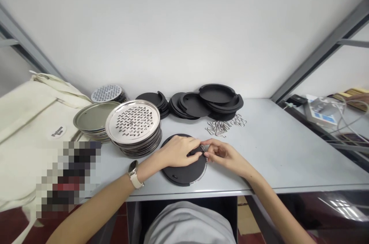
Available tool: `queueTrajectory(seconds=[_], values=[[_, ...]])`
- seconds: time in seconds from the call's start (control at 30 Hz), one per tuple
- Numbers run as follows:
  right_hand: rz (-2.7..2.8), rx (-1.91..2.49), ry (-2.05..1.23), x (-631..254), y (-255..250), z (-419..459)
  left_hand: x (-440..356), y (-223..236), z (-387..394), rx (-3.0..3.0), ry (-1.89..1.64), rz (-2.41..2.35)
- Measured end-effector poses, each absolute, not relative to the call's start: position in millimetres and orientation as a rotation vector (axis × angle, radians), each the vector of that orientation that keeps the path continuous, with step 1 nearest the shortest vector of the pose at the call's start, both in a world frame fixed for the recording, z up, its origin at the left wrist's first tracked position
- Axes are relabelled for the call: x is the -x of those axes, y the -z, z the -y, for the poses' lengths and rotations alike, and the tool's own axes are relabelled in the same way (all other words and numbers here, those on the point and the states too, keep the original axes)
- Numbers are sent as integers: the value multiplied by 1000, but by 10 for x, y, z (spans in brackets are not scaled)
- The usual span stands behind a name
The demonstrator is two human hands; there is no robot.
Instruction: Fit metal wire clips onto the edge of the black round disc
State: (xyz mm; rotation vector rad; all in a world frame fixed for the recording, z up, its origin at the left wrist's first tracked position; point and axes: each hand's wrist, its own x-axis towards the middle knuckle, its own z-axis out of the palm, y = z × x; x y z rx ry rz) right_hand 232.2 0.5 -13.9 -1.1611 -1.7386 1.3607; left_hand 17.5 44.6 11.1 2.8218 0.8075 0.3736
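Note:
A round black disc (184,175) lies flat near the table's front edge. Shiny metal shows along its lower right rim, and a small slot is visible at its lower left. My left hand (181,151) rests over the disc, its thumb and index finger bent toward the right edge. There, my right hand (220,154) pinches a small metal wire clip (203,148) between thumb and index finger. The fingertips of both hands nearly meet around the clip and partly hide it. Behind my right hand lies a loose pile of similar wire clips (218,128).
To the left stand stacked round metal grater plates (134,121), plain metal discs (93,117) and another perforated stack (106,93). Black round covers (217,94) are piled by the wall. A cream cloth bag (25,121) lies far left; a box (321,111) and cables are far right.

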Motion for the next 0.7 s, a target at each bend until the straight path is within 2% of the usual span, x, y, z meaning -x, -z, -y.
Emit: queueTrajectory(seconds=[0.37,0.7], values=[[1763,1203,-1148,-2267,242,-13,-177,-99,-448,-2831,-387,-831],[1785,1225,-1099,-2279,259,-23,-209,-51,-435,-2801,-393,-962]])
